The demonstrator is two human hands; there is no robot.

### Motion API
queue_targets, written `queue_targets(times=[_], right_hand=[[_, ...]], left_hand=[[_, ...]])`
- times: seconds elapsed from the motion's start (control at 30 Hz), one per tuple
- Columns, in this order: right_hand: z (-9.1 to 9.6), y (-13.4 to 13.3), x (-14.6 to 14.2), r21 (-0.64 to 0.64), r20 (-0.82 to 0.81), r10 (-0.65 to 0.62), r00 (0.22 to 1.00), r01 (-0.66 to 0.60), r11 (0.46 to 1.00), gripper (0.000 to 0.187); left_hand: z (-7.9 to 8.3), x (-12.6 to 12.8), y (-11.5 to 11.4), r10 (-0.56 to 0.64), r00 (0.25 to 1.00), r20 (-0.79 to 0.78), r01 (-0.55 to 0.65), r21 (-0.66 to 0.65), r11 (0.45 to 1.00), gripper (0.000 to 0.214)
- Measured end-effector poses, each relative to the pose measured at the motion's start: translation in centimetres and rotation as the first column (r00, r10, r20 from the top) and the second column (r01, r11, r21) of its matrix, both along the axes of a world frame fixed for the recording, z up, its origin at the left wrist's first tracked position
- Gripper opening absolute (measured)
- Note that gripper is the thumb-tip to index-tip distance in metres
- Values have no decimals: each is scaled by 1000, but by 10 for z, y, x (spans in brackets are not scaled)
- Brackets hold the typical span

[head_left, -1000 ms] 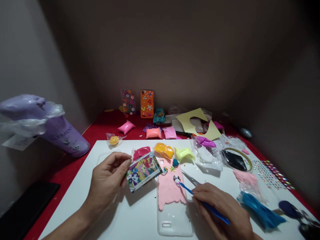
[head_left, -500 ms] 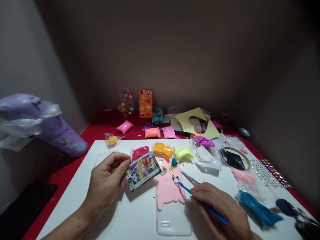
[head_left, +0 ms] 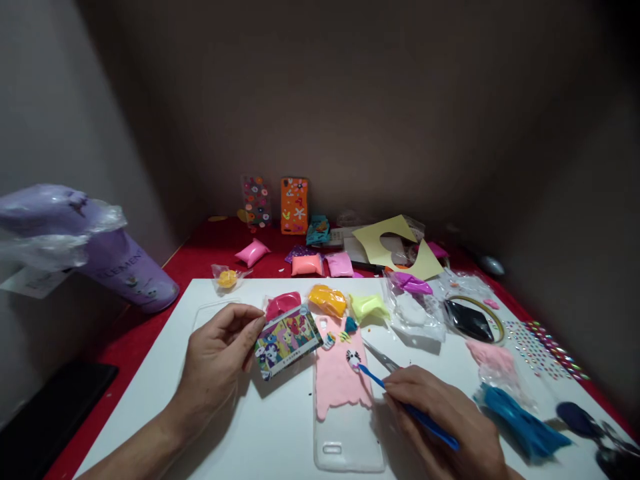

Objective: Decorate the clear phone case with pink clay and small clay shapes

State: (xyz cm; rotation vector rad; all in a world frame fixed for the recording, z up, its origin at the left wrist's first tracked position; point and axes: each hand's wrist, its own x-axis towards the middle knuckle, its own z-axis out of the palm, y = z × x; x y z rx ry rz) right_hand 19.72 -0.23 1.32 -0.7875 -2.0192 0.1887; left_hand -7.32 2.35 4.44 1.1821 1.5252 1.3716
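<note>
Between thumb and fingers, my left hand (head_left: 220, 367) pinches a picture card (head_left: 287, 343) with colourful cartoon ponies, held tilted above the white board. My right hand (head_left: 445, 420) grips a blue plastic modelling tool (head_left: 425, 423) like a pen. The tool's tip touches, or nearly touches, a small white face-like piece (head_left: 353, 361) with black marks. That piece lies on pink clay (head_left: 343, 390) spread over the upper part of a clear phone case (head_left: 350, 453). A striped piece, a yellow-white piece and a teal piece (head_left: 351, 325) sit near the case's top. Scissors (head_left: 383, 358) lie partly beside my right hand.
Clay packets, such as an orange one (head_left: 327, 300) and a yellow one (head_left: 369, 307), line the board's (head_left: 150, 400) far side. Right are a blue packet (head_left: 525, 420), tape roll (head_left: 493, 320) and gem stickers (head_left: 540, 347). A purple tumbler (head_left: 140, 273) leans left; an orange case (head_left: 295, 207) stands behind.
The whole view has shifted slightly, moving everything a little to the right. Both hands keep their holds on the card and the blue tool, with the tip still at the white piece.
</note>
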Motion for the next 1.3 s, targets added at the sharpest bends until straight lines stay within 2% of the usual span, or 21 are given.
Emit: queue_targets(times=[0.3,0.43,0.53,1.3], right_hand=[[-6,1,3,33,9,6,1000,-7,999,26],[-10,1,6,13,73,-16,997,16,1000,22],[-12,3,8,20,59,-18,998,17,1000,18],[-6,0,10,11,96,-54,994,54,999,11]], left_hand=[[-3,1,5,-15,999,-41,15,7,1000,15],[-7,1,5,-40,998,-46,40,7,999,13],[-9,0,4,-61,998,-33,61,2,998,14],[-11,0,4,-80,997,18,80,-15,997,18]])
